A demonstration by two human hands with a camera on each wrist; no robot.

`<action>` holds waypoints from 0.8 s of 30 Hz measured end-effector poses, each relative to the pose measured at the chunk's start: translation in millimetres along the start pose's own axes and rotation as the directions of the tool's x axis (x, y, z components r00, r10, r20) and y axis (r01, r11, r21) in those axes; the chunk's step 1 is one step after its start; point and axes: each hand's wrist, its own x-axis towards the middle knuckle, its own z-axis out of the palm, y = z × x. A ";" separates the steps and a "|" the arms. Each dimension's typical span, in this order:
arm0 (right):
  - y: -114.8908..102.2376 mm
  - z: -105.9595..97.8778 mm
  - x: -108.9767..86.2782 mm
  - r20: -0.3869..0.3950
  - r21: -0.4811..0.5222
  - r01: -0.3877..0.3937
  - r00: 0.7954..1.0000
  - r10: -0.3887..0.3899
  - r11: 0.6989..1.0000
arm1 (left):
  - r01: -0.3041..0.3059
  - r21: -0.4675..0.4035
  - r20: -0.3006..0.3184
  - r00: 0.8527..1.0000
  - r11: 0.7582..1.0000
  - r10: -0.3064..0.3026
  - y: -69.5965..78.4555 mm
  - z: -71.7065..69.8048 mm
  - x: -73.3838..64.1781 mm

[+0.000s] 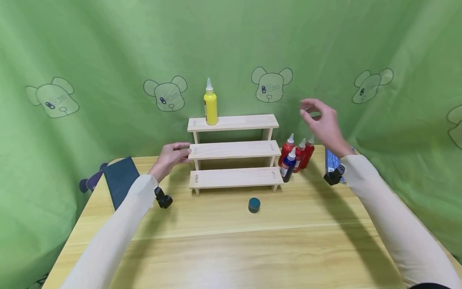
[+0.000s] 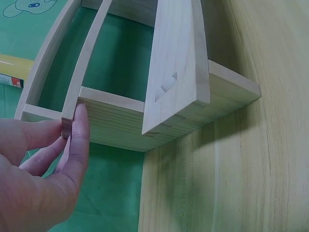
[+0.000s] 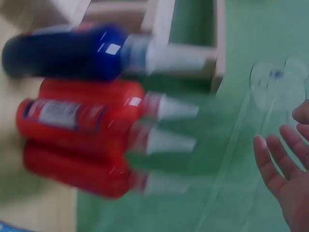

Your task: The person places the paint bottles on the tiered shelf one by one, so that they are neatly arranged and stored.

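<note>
A three-step wooden display shelf (image 1: pixel 234 150) stands near the back of the table. My left hand (image 1: pixel 173 155) pinches the left end of its middle board between thumb and fingers, as the board's end (image 2: pixel 67 123) shows in the left wrist view. A yellow squeeze bottle (image 1: pixel 211 106) with a white nozzle stands upright on the top step. My right hand (image 1: pixel 322 122) is in the air, fingers loosely bent and holding nothing. Below and left of it, three red squeeze bottles (image 3: pixel 82 118) stand grouped with a dark blue one (image 1: pixel 287 166) beside the shelf's right end.
A small dark teal jar (image 1: pixel 254 205) sits in front of the shelf. At the table's left edge lies a dark flat panel (image 1: pixel 121 180), with a purple object (image 1: pixel 94 180) beyond it. A blue printed item (image 1: pixel 332 162) lies under the right wrist. A green curtain (image 1: pixel 231 44) hangs behind.
</note>
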 end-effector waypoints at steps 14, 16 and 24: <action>81.3 -19.8 -33.6 -0.038 0.025 -0.153 0.987 0.153 0.988 | -0.014 -0.006 0.011 1.000 1.000 0.014 2.6 2.3 2.9; 91.3 -19.4 -36.4 0.000 0.038 -0.173 0.985 0.174 0.984 | -0.020 0.000 0.009 1.000 1.000 0.020 3.0 3.1 3.1; 117.9 -8.6 -48.0 0.301 0.071 -0.317 0.911 0.283 0.946 | -0.006 -0.034 0.016 1.000 0.999 0.007 -0.7 0.7 1.1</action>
